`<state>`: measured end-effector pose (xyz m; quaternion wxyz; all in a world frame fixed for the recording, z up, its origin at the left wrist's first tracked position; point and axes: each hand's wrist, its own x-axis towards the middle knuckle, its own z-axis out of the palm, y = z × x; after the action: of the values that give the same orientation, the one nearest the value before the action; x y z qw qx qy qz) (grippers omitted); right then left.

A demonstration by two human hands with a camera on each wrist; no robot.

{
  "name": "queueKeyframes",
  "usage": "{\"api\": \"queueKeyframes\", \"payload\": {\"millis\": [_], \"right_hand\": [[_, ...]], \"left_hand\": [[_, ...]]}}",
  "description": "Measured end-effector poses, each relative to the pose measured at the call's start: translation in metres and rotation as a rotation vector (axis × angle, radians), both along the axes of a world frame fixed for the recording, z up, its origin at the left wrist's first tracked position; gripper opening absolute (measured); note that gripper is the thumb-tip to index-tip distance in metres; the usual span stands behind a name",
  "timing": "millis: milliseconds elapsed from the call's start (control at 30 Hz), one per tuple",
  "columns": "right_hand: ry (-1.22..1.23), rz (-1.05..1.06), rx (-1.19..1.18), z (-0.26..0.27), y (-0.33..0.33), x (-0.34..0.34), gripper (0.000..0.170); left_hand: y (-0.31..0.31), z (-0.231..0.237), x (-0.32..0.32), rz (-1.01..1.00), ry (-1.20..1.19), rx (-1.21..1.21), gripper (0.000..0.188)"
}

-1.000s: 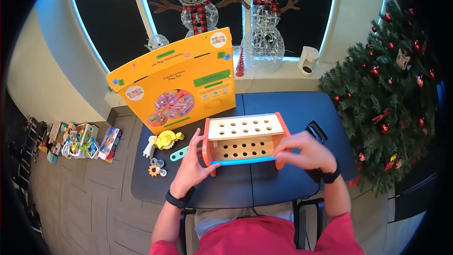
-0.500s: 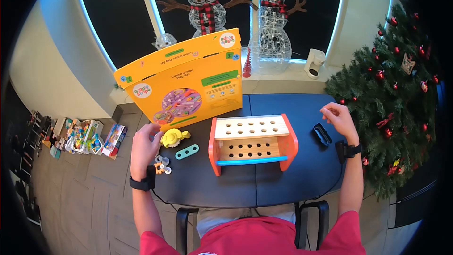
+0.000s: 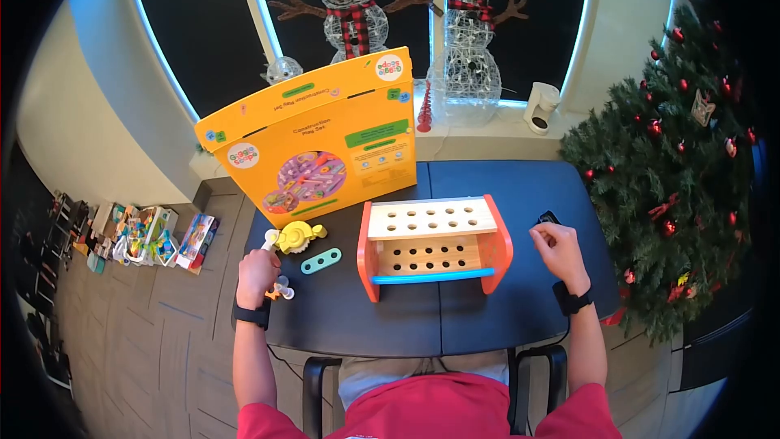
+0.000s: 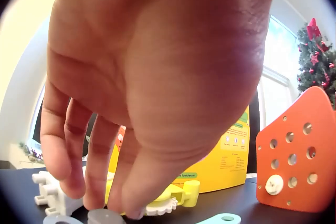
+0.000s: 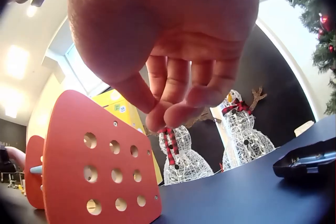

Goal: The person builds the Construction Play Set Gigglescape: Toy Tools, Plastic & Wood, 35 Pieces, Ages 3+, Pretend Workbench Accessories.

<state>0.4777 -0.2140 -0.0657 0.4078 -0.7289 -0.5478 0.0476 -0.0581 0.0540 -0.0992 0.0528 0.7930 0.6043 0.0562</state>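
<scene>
My left hand (image 3: 258, 272) is over small parts at the table's left side, fingers pointing down. In the left wrist view, the relaxed fingers of the left hand (image 4: 152, 77) hang just above or against a grey piece (image 4: 105, 217); contact is unclear. A white piece (image 4: 55, 195) and a yellow piece (image 3: 296, 236) lie beyond, a teal strip (image 3: 327, 258) to the right. My right hand (image 3: 562, 256), loosely curled and empty, hovers right of the wooden bench with red sides (image 3: 502, 244). The bench's perforated side (image 5: 102, 158) shows in the right wrist view.
A yellow box (image 3: 325, 126) stands at the table's back left. A dark case (image 5: 307, 160) lies on the table (image 3: 390, 321) beyond my right hand. Wire snowmen (image 3: 471, 73) stand at the window, and a decorated tree (image 3: 650, 179) is at the right.
Both hands have left the bench and moved apart. Over the last half second, my left hand lowered toward the small parts, and my right hand came nearer my body and slightly left.
</scene>
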Motion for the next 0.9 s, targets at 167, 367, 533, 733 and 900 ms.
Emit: {"api": "queueKeyframes", "payload": {"millis": [167,367,533,733,900], "right_hand": [[0.077,-0.083,0.013,0.02,-0.015,0.02,0.013],[0.067,-0.145,0.0,0.043,-0.034,0.083,0.017],[0.018,-0.074,-0.007,0.098,-0.036,0.078,0.016],[-0.079,0.064,0.003,0.158,-0.011,0.025,0.015],[-0.131,0.228,0.063,0.174,0.026,-0.023,0.014]], "left_hand": [[-0.012,0.018,0.006,0.037,-0.064,-0.101,0.014],[-0.004,0.002,-0.008,-0.019,-0.097,-0.11,0.015],[-0.008,0.012,-0.007,0.008,-0.12,-0.163,0.014],[-0.035,0.067,0.022,-0.08,-0.315,0.112,0.011],[-0.068,0.121,0.07,-0.262,-0.687,0.206,0.014]]}}
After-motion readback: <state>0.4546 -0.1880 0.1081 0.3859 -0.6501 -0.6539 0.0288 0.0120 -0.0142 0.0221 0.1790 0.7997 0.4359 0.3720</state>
